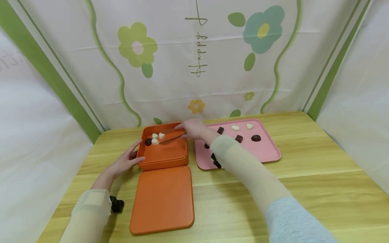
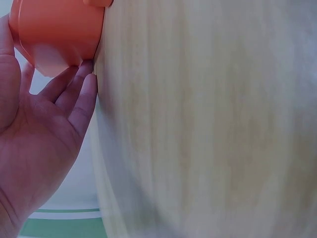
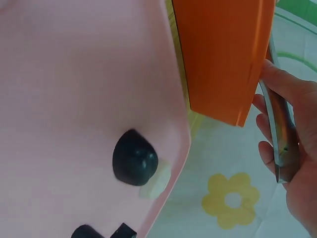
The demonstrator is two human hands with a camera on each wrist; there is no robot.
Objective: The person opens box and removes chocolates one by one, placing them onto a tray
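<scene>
My right hand [image 1: 196, 129] reaches over the orange box [image 1: 164, 164] and grips metal tongs [image 3: 283, 134]. In the head view, the tongs' tips reach in beside a white chocolate [image 1: 161, 135]. Two more white chocolates [image 1: 155, 141] and a dark round chocolate [image 1: 148, 141] lie clustered in the box's left part. My left hand [image 1: 124, 163] rests against the box's left side, its thumb at the front rim. The left wrist view shows its extended fingers [image 2: 85, 96] touching the box's outer wall low down, near the tabletop.
A pink tray [image 1: 267, 156] stands right of the box, with several dark and white chocolates [image 1: 256, 138] spread over it. The orange lid [image 1: 162, 200] lies flat before the box. A printed curtain [image 1: 170, 84] hangs behind the wooden table [image 1: 225, 209].
</scene>
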